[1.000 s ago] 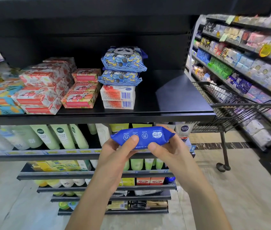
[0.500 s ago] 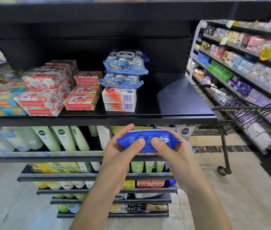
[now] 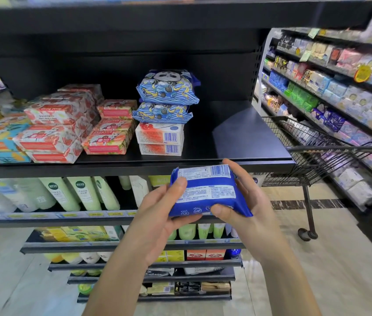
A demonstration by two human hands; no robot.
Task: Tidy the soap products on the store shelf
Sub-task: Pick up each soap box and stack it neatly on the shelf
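Nearest us, at about five o'clock in the view, we hold the blue soap pack [image 3: 205,190] between both hands, just below and in front of the shelf edge [image 3: 112,168]. Our left hand [image 3: 157,220] pinches its left end, thumb on the upper face and fingers underneath. Our right hand [image 3: 251,201] wraps the right end, thumb curled over the near edge. The printed back with its barcode faces us, probably so that we can read it or turn it before shelving.

Farther off, at twelve o'clock from the pack, two white boxes [image 3: 160,139] carry two panda-print packs [image 3: 166,96], likely stacked to save room. At ten o'clock stand red floral boxes [image 3: 59,131], grouped by kind. The shelf board at one o'clock looks the likely spot for our pack. A wire cart [image 3: 317,151] waits at three o'clock.
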